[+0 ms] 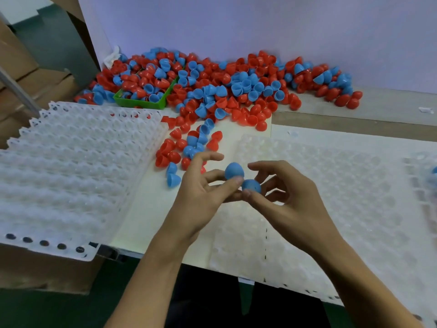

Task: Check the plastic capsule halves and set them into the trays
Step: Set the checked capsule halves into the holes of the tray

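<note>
My left hand (201,195) pinches a blue capsule half (234,170) between thumb and fingers, dome up. Right beside it, my right hand (290,197) pinches a second blue capsule half (251,185). Both halves are held close together above the near edge of the right white tray (343,185). The left white tray (71,162) lies with its bumps showing and nothing in it. A big heap of red and blue capsule halves (224,86) covers the back of the table, with a smaller spill (186,145) reaching toward my hands.
A green bin (142,102) holding more halves sits in the heap at the back left. Cardboard boxes (35,79) stand to the far left. A white wall rises behind the heap. The table's front edge runs below my wrists. Another blue piece (434,171) shows at the right edge.
</note>
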